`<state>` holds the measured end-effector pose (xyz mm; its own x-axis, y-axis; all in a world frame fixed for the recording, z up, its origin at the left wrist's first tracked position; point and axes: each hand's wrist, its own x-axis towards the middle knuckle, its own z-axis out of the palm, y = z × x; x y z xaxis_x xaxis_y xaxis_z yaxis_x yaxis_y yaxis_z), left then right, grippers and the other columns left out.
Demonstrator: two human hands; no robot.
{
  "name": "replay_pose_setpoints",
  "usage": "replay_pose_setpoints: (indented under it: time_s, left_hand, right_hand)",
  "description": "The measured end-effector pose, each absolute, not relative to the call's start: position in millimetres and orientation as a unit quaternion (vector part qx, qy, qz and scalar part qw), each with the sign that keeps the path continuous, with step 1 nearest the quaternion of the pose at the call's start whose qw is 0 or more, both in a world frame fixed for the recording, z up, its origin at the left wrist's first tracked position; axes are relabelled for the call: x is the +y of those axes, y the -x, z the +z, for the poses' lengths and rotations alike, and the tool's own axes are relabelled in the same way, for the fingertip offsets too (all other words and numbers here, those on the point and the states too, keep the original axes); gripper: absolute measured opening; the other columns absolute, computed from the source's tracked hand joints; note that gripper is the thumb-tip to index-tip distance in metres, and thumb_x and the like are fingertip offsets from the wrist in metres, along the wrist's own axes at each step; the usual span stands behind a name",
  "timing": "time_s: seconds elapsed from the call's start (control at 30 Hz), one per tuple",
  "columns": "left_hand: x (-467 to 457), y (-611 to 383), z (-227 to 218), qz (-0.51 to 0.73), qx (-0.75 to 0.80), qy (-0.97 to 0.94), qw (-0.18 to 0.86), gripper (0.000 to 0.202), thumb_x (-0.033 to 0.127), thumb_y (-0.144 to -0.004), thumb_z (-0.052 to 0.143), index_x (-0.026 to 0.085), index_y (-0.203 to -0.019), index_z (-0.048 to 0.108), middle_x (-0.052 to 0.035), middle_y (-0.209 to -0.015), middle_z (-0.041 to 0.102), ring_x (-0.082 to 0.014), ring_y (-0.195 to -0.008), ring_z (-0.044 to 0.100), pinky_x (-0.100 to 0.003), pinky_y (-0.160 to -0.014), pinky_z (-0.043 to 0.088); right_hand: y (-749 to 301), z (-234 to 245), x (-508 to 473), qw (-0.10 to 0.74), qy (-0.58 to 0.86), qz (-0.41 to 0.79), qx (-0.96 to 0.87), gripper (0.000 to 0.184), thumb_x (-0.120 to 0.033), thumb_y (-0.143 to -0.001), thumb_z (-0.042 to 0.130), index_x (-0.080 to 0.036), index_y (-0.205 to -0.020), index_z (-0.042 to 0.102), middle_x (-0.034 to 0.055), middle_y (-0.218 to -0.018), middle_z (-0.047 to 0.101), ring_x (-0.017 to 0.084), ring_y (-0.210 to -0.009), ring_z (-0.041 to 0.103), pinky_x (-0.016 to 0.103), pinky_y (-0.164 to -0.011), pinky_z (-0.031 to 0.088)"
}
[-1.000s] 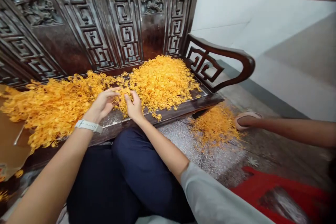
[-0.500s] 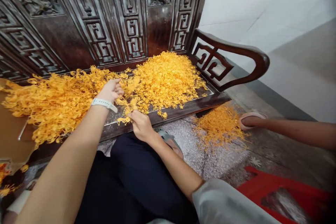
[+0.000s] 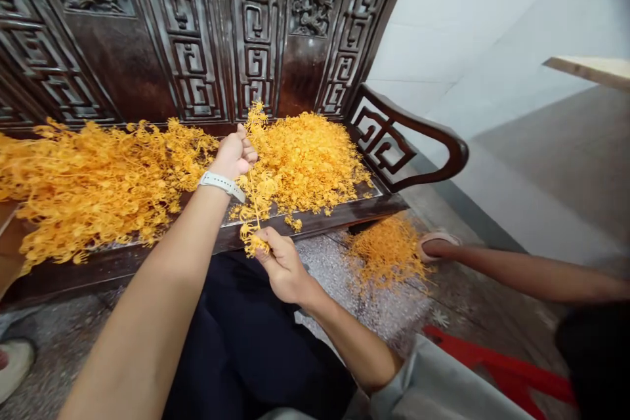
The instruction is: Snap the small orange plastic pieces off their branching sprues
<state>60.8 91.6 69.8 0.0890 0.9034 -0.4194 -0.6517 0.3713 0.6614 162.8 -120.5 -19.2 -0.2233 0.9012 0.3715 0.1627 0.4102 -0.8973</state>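
My left hand point(image 3: 234, 154), with a white watch on the wrist, grips the upper part of an orange plastic sprig point(image 3: 254, 193) above the dark carved wooden bench point(image 3: 315, 218). My right hand point(image 3: 281, 264) pinches the sprig's lower end in front of the bench edge, over my dark trousers. The sprig is stretched between the two hands. A big pile of whole orange sprigs point(image 3: 88, 177) lies on the left of the seat. A heap of small loose orange pieces point(image 3: 310, 157) lies on the right of the seat.
Another heap of orange stems point(image 3: 386, 252) lies on the speckled floor by the bench. Another person's leg and pink slipper point(image 3: 436, 243) reach in from the right. A red stool point(image 3: 497, 371) stands at lower right. The curved armrest point(image 3: 413, 144) closes the bench's right end.
My left hand has lifted the sprig off the pile and risen. My right hand has slid down the stem toward my lap. The view has shifted a little.
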Motion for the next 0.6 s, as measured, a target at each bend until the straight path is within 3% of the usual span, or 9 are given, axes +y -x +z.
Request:
replay_pose_setpoints:
  time_s: [0.07, 0.13, 0.27, 0.33, 0.4, 0.47, 0.53, 0.6]
  left_hand:
    - [93.5, -73.3, 70.3, 0.545, 0.394, -0.168, 0.721, 0.044, 0.015, -0.108, 0.053, 0.021, -0.072, 0.029, 0.0115, -0.049, 0.017, -0.0041, -0.034, 0.011, -0.019, -0.037, 0.009]
    - [99.9, -74.0, 69.3, 0.569, 0.388, -0.162, 0.707, 0.042, 0.013, -0.106, 0.056, 0.022, -0.073, 0.031, 0.0116, -0.049, 0.017, -0.0047, -0.034, 0.012, -0.019, -0.037, 0.010]
    - [125.0, -38.7, 62.4, 0.651, 0.365, -0.140, 0.650, 0.042, 0.014, -0.108, 0.054, 0.022, -0.073, 0.032, 0.0113, -0.046, 0.019, -0.0062, -0.033, 0.014, -0.020, -0.036, 0.014]
    - [134.5, -17.4, 58.6, 0.651, 0.339, -0.170, 0.657, 0.045, 0.020, -0.114, 0.045, 0.021, -0.071, 0.031, 0.0105, -0.045, 0.018, -0.0067, -0.033, 0.013, -0.020, -0.035, 0.015]
    - [135.7, -3.4, 57.3, 0.641, 0.337, -0.194, 0.661, 0.048, 0.024, -0.117, 0.040, 0.020, -0.070, 0.033, 0.0103, -0.044, 0.017, -0.0065, -0.033, 0.012, -0.020, -0.034, 0.014]
    - [128.6, 2.8, 59.7, 0.627, 0.345, -0.223, 0.662, 0.046, 0.024, -0.116, 0.040, 0.019, -0.070, 0.037, 0.0101, -0.043, 0.018, -0.0062, -0.033, 0.012, -0.020, -0.034, 0.014]
    - [117.3, 4.7, 65.5, 0.606, 0.343, -0.262, 0.668, 0.043, 0.021, -0.114, 0.041, 0.018, -0.072, 0.044, 0.0095, -0.042, 0.020, -0.0063, -0.033, 0.013, -0.019, -0.033, 0.015]
    - [106.3, 5.6, 73.6, 0.581, 0.330, -0.296, 0.683, 0.040, 0.027, -0.112, 0.045, 0.019, -0.073, 0.051, 0.0088, -0.042, 0.020, -0.0069, -0.033, 0.013, -0.020, -0.033, 0.015]
  right_hand:
    - [-172.6, -14.5, -130.0, 0.478, 0.398, 0.353, -0.698, 0.020, -0.030, -0.108, 0.050, -0.024, -0.089, 0.053, -0.0004, -0.078, 0.053, 0.016, -0.068, 0.051, 0.029, -0.067, 0.043]
    - [-175.8, -11.1, -144.9, 0.454, 0.308, 0.343, -0.763, 0.014, -0.026, -0.106, 0.048, -0.025, -0.094, 0.055, 0.0009, -0.081, 0.060, 0.017, -0.072, 0.058, 0.029, -0.071, 0.048]
    - [-173.5, -0.6, -165.7, 0.205, 0.009, 0.472, -0.857, 0.011, -0.019, -0.103, 0.048, -0.022, -0.099, 0.059, 0.0069, -0.106, 0.075, 0.014, -0.098, 0.073, 0.018, -0.083, 0.055]
    - [-182.0, 11.7, -152.2, 0.165, 0.014, 0.550, -0.819, 0.006, -0.019, -0.100, 0.056, -0.021, -0.098, 0.062, 0.0090, -0.110, 0.076, 0.013, -0.101, 0.074, 0.017, -0.086, 0.057]
    - [-201.5, 25.5, -118.0, 0.291, 0.094, 0.612, -0.730, 0.007, -0.027, -0.097, 0.067, -0.020, -0.094, 0.065, 0.0060, -0.095, 0.074, 0.012, -0.083, 0.071, 0.020, -0.078, 0.059]
    - [-225.8, 34.1, -70.1, 0.509, 0.159, 0.645, -0.548, 0.020, -0.040, -0.096, 0.072, -0.022, -0.091, 0.065, -0.0005, -0.078, 0.067, 0.008, -0.060, 0.057, 0.018, -0.058, 0.054]
    - [-245.5, 33.8, -20.7, 0.618, 0.196, 0.677, -0.350, 0.022, -0.042, -0.096, 0.070, -0.021, -0.095, 0.063, 0.0026, -0.090, 0.070, 0.008, -0.067, 0.059, 0.017, -0.060, 0.057]
    - [-255.2, 27.8, 18.5, 0.656, 0.236, 0.691, -0.191, 0.016, -0.033, -0.100, 0.064, -0.017, -0.098, 0.062, 0.0095, -0.098, 0.071, 0.010, -0.080, 0.066, 0.019, -0.067, 0.062]
